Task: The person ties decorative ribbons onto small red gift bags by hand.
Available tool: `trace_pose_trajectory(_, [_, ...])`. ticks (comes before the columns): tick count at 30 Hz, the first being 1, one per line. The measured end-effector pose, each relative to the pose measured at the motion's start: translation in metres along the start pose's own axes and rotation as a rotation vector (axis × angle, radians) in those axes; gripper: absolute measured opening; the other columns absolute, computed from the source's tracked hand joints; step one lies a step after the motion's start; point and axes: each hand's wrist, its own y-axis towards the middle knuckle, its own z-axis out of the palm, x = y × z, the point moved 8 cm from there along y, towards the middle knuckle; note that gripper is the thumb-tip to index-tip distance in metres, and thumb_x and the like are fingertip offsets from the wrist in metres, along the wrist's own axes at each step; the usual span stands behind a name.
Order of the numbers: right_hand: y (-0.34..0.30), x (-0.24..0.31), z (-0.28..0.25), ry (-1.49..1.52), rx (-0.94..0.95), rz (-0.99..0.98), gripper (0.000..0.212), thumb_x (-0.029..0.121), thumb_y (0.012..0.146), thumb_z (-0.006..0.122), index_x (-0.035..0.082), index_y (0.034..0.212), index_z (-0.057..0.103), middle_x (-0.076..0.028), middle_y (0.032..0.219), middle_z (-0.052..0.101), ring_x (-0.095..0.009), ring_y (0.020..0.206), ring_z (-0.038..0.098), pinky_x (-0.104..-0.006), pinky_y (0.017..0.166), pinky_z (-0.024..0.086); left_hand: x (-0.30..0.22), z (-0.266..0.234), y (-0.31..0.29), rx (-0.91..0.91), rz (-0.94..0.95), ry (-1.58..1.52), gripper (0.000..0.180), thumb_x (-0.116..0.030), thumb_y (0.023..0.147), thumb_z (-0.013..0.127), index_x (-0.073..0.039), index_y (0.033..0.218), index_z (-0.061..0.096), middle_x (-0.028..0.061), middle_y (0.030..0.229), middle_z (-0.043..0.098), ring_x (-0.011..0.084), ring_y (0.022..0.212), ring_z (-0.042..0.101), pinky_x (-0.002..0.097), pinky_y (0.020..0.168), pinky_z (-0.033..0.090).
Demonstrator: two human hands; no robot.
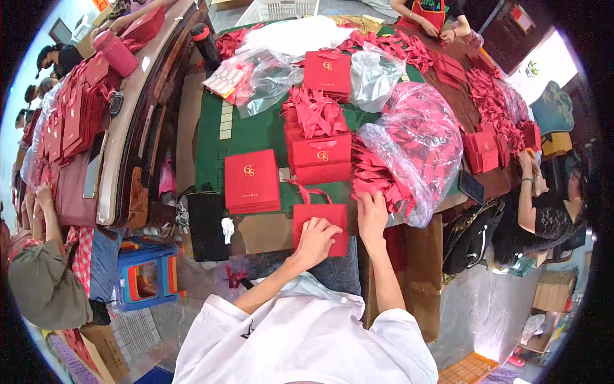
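Red bags crowd a green worktop point(214, 134) in a busy workroom, seen from my distant post through the head camera. I see a grey floor point(217, 307) below, a blue stool point(150, 288) at left, and co-workers at both sides and beyond the far end. A dark bottle point(204, 48) stands at the worktop's far left, near a sheet of labels point(228, 80).

At the near edge, directly before the worker, lies one red bag point(338, 212). Its ribbon point(312, 191) end points away from the worker, its other end toward the white shirt point(300, 339); its sides look nearly equal from here, so I cannot tell the long axis.

The left hand point(318, 238) rests on this bag, fingers bent and set fairly narrow across its face; I cannot tell whether they grip it. The right hand point(371, 214) reaches just beside it, fingers close together, fingertips at the edge of loose red ribbons point(377, 173); I cannot tell whether any are pinched.

A neat stack point(252, 179) sits near the left hand, and a pile point(323, 169) topped with ribbons lies straight ahead. A clear plastic sack point(441, 131), bulging with red, lies beyond the right hand, beside that pile.
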Motion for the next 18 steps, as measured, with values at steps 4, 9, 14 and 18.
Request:
trace_pose_trajectory(4, [-0.001, 0.005, -0.008, 0.157, -0.05, 0.016, 0.015, 0.005, 0.081, 0.07, 0.007, 0.096, 0.067, -0.013, 0.089, 0.057, -0.032, 0.084, 0.06, -0.0406, 0.072, 0.049, 0.004, -0.011, -0.001, -0.092, 0.011, -0.026, 0.033, -0.006, 0.077, 0.071, -0.014, 0.108, 0.067, 0.0086, 0.103, 0.06, 0.0298, 0.104, 0.053, 0.0437, 0.089, 0.041])
trace_pose_trajectory(9, [-0.017, 0.04, -0.029, 0.312, -0.1, -0.045, 0.021, 0.0, 0.078, 0.073, 0.008, 0.097, 0.069, -0.011, 0.094, 0.06, -0.029, 0.087, 0.062, -0.0377, 0.073, 0.051, 0.011, -0.028, -0.011, -0.197, -0.049, -0.168, 0.025, -0.012, 0.084, 0.07, -0.011, 0.109, 0.068, 0.0093, 0.097, 0.066, 0.0299, 0.098, 0.06, 0.0408, 0.084, 0.046])
trace_pose_trajectory(14, [-0.048, 0.075, -0.031, 0.432, -0.034, -0.134, 0.026, 0.001, 0.074, 0.075, 0.01, 0.098, 0.069, -0.01, 0.095, 0.062, -0.029, 0.086, 0.063, -0.0388, 0.075, 0.053, 0.049, 0.012, -0.031, 0.09, -0.659, -1.212, 0.044, -0.042, 0.106, 0.042, -0.006, 0.117, 0.065, 0.0028, 0.106, 0.07, 0.0146, 0.099, 0.063, 0.0364, 0.087, 0.051])
trace_pose_trajectory(18, [-0.067, 0.106, -0.033, 0.482, 0.053, -0.274, 0.025, 0.006, 0.072, 0.074, 0.01, 0.095, 0.068, -0.007, 0.094, 0.063, -0.028, 0.091, 0.063, -0.0426, 0.086, 0.051, 0.041, 0.015, -0.036, 0.196, -0.709, -1.824, 0.042, -0.038, 0.105, 0.045, -0.006, 0.128, 0.06, 0.0043, 0.122, 0.064, 0.0155, 0.108, 0.061, 0.0334, 0.091, 0.05])
